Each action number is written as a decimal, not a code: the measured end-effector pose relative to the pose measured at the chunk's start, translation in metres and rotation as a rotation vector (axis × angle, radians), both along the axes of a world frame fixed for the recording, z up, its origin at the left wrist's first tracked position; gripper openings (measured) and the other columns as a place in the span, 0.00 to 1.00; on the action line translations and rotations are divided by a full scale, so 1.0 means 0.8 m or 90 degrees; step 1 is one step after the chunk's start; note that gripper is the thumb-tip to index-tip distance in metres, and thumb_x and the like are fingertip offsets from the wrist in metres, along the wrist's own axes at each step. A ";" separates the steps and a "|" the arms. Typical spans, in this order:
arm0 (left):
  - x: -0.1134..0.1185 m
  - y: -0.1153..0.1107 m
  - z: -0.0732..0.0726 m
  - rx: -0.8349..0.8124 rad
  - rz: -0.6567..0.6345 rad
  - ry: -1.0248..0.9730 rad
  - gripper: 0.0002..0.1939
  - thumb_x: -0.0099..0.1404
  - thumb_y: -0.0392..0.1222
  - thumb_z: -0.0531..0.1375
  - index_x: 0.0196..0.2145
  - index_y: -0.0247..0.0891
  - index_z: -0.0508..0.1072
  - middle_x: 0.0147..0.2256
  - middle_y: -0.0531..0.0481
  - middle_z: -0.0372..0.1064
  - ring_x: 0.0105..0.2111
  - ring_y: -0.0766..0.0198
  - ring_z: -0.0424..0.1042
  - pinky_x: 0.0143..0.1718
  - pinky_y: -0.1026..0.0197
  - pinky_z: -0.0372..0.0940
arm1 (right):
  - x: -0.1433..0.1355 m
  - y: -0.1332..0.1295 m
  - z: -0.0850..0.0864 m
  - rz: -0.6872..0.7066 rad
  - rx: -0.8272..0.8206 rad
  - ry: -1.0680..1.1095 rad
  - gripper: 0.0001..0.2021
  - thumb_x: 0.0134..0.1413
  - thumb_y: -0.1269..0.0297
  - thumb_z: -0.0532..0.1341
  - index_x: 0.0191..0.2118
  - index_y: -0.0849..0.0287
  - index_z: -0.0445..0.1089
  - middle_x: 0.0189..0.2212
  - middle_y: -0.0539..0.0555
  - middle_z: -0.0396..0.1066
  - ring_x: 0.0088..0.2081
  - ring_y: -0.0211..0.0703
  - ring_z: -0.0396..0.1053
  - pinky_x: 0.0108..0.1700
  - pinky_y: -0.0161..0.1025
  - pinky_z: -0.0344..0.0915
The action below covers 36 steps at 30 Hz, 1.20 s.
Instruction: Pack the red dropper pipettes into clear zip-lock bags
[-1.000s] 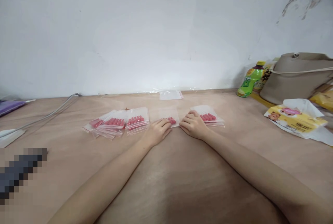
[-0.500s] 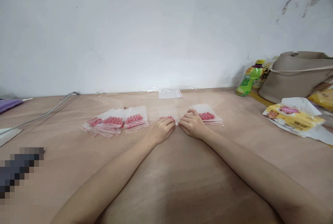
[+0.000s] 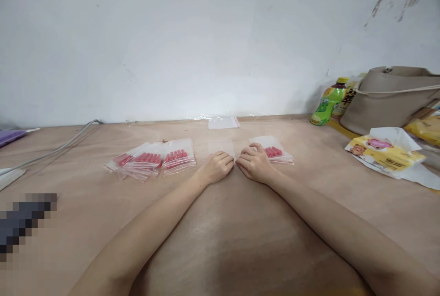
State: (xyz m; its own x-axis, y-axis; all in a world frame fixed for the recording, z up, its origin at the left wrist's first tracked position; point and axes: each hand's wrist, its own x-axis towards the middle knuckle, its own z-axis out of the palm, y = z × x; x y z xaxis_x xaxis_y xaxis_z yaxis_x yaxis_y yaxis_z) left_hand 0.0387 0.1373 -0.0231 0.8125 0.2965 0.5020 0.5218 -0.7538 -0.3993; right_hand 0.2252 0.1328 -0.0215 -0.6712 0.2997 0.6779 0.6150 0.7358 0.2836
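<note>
A clear plastic bag lies flat at the centre of the table, its near edge under both hands. My left hand is closed on the bag's near edge at the left and covers nearly all its red contents. At the right corner of that edge my right hand pinches the bag. Bags with red pieces sit left of my left hand, beside a fanned pile of similar bags. Just beyond my right hand is another stack of bags with red pieces.
Flat clear bags lie by the wall. A green bottle, a beige bag and a yellow-white wrapper are at the right. On the left are a grey cable, a purple item and a blurred dark object.
My left hand has shifted slightly right along the bag's near edge, closer to my right hand, and now hides the red pieces. My right hand has hardly moved.
</note>
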 end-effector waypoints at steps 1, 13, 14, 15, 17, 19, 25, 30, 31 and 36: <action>-0.004 -0.002 0.001 0.003 0.001 0.000 0.12 0.64 0.32 0.49 0.25 0.33 0.68 0.27 0.48 0.67 0.30 0.64 0.67 0.35 0.61 0.62 | 0.002 -0.001 0.000 0.001 -0.002 0.002 0.11 0.54 0.71 0.51 0.24 0.60 0.67 0.22 0.49 0.67 0.32 0.37 0.60 0.47 0.43 0.47; -0.092 -0.045 0.016 0.021 0.059 -0.022 0.08 0.63 0.30 0.51 0.31 0.32 0.69 0.32 0.45 0.69 0.33 0.61 0.68 0.37 0.57 0.64 | 0.016 -0.003 0.001 -0.019 -0.011 0.030 0.10 0.53 0.72 0.52 0.26 0.59 0.68 0.22 0.50 0.68 0.33 0.37 0.62 0.47 0.43 0.46; -0.100 -0.049 0.016 0.023 0.067 -0.035 0.07 0.63 0.30 0.51 0.31 0.32 0.69 0.32 0.45 0.69 0.33 0.61 0.68 0.37 0.57 0.64 | 0.021 -0.002 0.000 -0.030 -0.017 0.036 0.09 0.53 0.72 0.52 0.26 0.59 0.68 0.22 0.50 0.68 0.33 0.37 0.62 0.47 0.43 0.46; -0.107 -0.052 0.016 0.025 0.073 -0.048 0.07 0.63 0.30 0.51 0.31 0.33 0.69 0.32 0.45 0.70 0.34 0.61 0.69 0.38 0.57 0.64 | 0.025 -0.001 -0.001 -0.041 -0.022 0.042 0.09 0.53 0.72 0.52 0.26 0.60 0.68 0.22 0.50 0.68 0.33 0.37 0.62 0.47 0.43 0.46; -0.117 -0.057 0.016 0.026 0.076 -0.068 0.07 0.63 0.30 0.52 0.32 0.34 0.69 0.33 0.46 0.70 0.35 0.61 0.69 0.40 0.57 0.64 | 0.031 0.000 -0.001 -0.054 -0.035 0.046 0.09 0.53 0.72 0.53 0.27 0.59 0.68 0.22 0.50 0.69 0.33 0.38 0.63 0.47 0.44 0.46; -0.119 -0.060 0.015 0.027 0.075 -0.082 0.06 0.63 0.30 0.53 0.34 0.35 0.69 0.35 0.47 0.71 0.38 0.62 0.69 0.43 0.57 0.63 | 0.031 -0.002 0.001 -0.056 -0.048 0.032 0.07 0.53 0.71 0.53 0.29 0.59 0.68 0.25 0.51 0.70 0.34 0.39 0.63 0.47 0.44 0.46; -0.113 -0.062 0.022 0.009 0.235 -0.139 0.12 0.61 0.41 0.56 0.42 0.35 0.68 0.45 0.42 0.67 0.48 0.51 0.62 0.51 0.46 0.54 | 0.008 0.001 0.001 -0.030 -0.055 -0.011 0.09 0.52 0.73 0.53 0.35 0.56 0.69 0.38 0.53 0.71 0.36 0.39 0.65 0.38 0.40 0.51; -0.123 -0.063 0.021 -0.013 0.367 -0.176 0.18 0.61 0.48 0.54 0.47 0.37 0.66 0.50 0.38 0.61 0.52 0.46 0.56 0.52 0.41 0.49 | 0.022 0.016 0.002 -0.001 -0.073 0.128 0.12 0.50 0.78 0.50 0.35 0.60 0.68 0.41 0.57 0.71 0.39 0.40 0.68 0.38 0.37 0.61; -0.125 -0.063 0.019 -0.021 0.383 -0.177 0.19 0.62 0.49 0.53 0.47 0.38 0.66 0.50 0.39 0.61 0.52 0.45 0.56 0.52 0.40 0.49 | 0.030 0.018 0.003 -0.017 -0.087 0.180 0.12 0.51 0.77 0.50 0.36 0.60 0.68 0.43 0.57 0.70 0.41 0.41 0.68 0.41 0.38 0.63; -0.135 -0.060 0.013 -0.099 0.406 -0.135 0.17 0.64 0.42 0.49 0.48 0.39 0.65 0.49 0.41 0.63 0.48 0.49 0.62 0.48 0.44 0.56 | 0.092 0.019 0.001 -0.142 -0.154 0.371 0.11 0.51 0.70 0.51 0.37 0.59 0.68 0.41 0.58 0.71 0.41 0.45 0.70 0.42 0.42 0.66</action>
State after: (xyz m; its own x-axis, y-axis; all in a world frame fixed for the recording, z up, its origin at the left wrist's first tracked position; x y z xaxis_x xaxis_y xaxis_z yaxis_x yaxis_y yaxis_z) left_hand -0.0691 0.0893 -0.0127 0.3441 0.7649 0.5445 0.9373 -0.3138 -0.1515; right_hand 0.2988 0.1476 -0.0203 -0.1203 0.5781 0.8071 0.7619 0.5749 -0.2983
